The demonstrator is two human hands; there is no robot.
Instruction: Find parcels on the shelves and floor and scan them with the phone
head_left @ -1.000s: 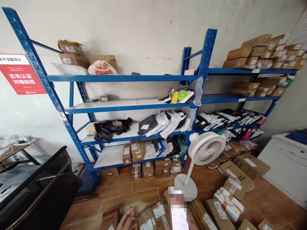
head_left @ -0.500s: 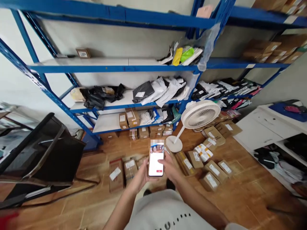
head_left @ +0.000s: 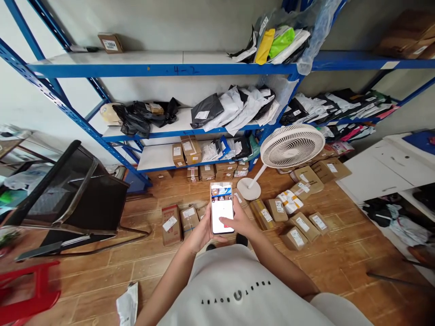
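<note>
Left hand cups one side of the phone, right hand grips the other, and that right thumb is over the lower screen! The phone is held out beyond the shirt, above the floor. Boxes lie to either side down there. Farther out stands the fan, then blue shelves bearing parcels; over on the left, a black chair and red stool.

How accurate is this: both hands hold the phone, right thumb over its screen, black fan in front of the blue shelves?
Not quite: the fan is white, not black; see the head view. The left hand and right hand do hold the phone, right thumb over its screen, with the fan in front of the blue shelves.
</note>
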